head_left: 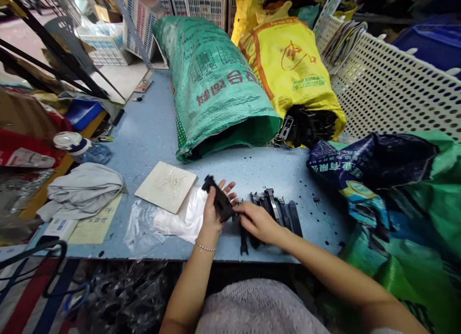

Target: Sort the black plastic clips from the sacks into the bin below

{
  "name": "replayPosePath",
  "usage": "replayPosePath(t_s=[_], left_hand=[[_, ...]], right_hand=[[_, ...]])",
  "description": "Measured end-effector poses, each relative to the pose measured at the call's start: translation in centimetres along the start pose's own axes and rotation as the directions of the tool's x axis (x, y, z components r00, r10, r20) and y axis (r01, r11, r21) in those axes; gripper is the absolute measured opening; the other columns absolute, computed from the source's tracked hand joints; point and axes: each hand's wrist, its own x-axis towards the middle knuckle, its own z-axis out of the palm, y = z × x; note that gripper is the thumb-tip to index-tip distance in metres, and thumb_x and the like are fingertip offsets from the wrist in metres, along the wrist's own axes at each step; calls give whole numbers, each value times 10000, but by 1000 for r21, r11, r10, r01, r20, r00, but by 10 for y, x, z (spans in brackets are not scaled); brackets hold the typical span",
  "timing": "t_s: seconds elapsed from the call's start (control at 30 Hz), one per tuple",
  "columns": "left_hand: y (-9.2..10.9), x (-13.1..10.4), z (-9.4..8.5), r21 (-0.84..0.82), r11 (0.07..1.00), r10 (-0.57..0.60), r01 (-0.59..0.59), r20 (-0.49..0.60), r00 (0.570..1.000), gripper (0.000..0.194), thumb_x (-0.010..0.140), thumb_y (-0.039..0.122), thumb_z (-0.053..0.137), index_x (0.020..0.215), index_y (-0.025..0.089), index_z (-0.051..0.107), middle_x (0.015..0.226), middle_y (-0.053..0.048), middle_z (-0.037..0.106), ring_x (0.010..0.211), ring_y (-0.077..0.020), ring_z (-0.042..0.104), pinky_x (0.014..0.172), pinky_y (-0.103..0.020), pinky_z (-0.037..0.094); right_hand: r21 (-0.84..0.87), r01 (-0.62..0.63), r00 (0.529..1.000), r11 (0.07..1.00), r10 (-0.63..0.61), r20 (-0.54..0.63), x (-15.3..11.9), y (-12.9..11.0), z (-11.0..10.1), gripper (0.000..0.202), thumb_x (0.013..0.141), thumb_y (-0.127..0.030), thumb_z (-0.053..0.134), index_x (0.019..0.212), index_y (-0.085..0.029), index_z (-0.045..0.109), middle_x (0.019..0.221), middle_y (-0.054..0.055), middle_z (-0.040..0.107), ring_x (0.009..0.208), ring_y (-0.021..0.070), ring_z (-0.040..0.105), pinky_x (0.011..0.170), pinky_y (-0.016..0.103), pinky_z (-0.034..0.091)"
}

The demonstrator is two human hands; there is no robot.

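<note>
My left hand (215, 207) holds a black plastic part (222, 204), long and slotted, tilted across the palm with the thumb over it and the other fingers spread behind. At the part's lower right end is my right hand (257, 221), its fingers pinched together; whether they grip the part's edge or some small piece is too small to make out. Under and beside the right hand lies a row of similar long black plastic parts (284, 209) on the blue table (144, 123).
A green woven sack (219, 84) lies open-mouthed at the back. Beside it, a yellow sack (295, 60) spills black parts. To the left are a beige tile (165, 185), white cloth (185, 216), grey cloth (84, 190) and a bottle (82, 149). A perforated white basket (396, 79) borders the right.
</note>
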Motion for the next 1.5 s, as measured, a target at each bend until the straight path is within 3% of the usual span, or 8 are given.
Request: replayPosePath(t_s=[0.13, 0.33, 0.53, 0.67, 0.87, 1.13, 1.33, 1.5], left_hand=[[2, -17, 17, 315, 941, 126, -125, 18, 992, 523, 813, 376, 714, 1277, 239, 513, 938, -6, 610, 655, -98, 570, 627, -259, 487], [-4, -49, 29, 822, 479, 445, -307, 74, 892, 766, 730, 282, 788, 1412, 285, 439, 1336, -103, 485, 1315, -294, 442, 1056, -421, 425], [10, -71, 31, 597, 783, 80, -174, 180, 980, 905, 811, 326, 710, 1536, 413, 174, 1321, -93, 535, 804, -186, 675, 694, -355, 577], [7, -75, 30, 605, 786, 81, -131, 109, 991, 877, 812, 291, 696, 1541, 371, 214, 1190, -80, 618, 654, -132, 643, 617, -313, 557], [0, -82, 32, 567, 821, 2, -67, 113, 994, 855, 822, 320, 673, 1540, 354, 210, 1089, -65, 614, 639, -147, 646, 562, -296, 538], [-14, -78, 25, 622, 770, 148, -146, 48, 988, 843, 842, 323, 659, 1547, 342, 197, 1090, -55, 611, 691, -134, 627, 664, -303, 550], [-17, -68, 14, 559, 805, 269, -199, -44, 962, 623, 864, 331, 610, 1451, 273, 411, 1043, -47, 665, 945, -174, 634, 853, -296, 507], [-40, -68, 0, 641, 731, 338, -234, -42, 940, 636, 862, 345, 632, 1457, 297, 412, 1250, -55, 628, 1152, -216, 590, 1044, -359, 436]], right_hand=[[48, -130, 991, 990, 132, -25, -21, -17, -14, 237, 1015, -337, 373, 1064, -220, 574, 804, 20, 652, 671, 156, 635, 663, 292, 505], [-215, -113, 966, 970, 57, -252, 23, -33, -25, 488, 894, -493, 571, 1259, -185, 470, 1057, 125, 658, 904, 262, 651, 759, 374, 501], [102, 67, 955, 993, -34, -293, 27, -21, -15, 365, 1003, -455, 399, 1276, -213, 391, 1147, 105, 617, 954, 204, 636, 798, 347, 519], [-305, 85, 933, 948, -184, -310, 22, -15, -33, 353, 978, -506, 457, 1139, -194, 500, 1067, 119, 606, 890, 221, 593, 787, 371, 498], [-586, 288, 944, 757, -328, 40, 23, -8, -49, 416, 1022, -491, 317, 979, -171, 579, 907, 118, 618, 849, 236, 535, 714, 352, 456], [68, -134, 990, 989, 136, -33, 12, -15, -26, 525, 1036, -529, 171, 790, -194, 492, 666, 7, 543, 615, 138, 517, 612, 267, 408], [-254, -18, 992, 967, 49, 116, -34, -39, 9, 373, 1011, -483, 378, 874, -181, 548, 854, 62, 619, 774, 183, 563, 659, 284, 386], [-285, -190, 976, 939, 214, 53, -67, -31, 26, 399, 1045, -415, 297, 874, -197, 584, 825, 43, 650, 737, 174, 586, 669, 291, 416]])
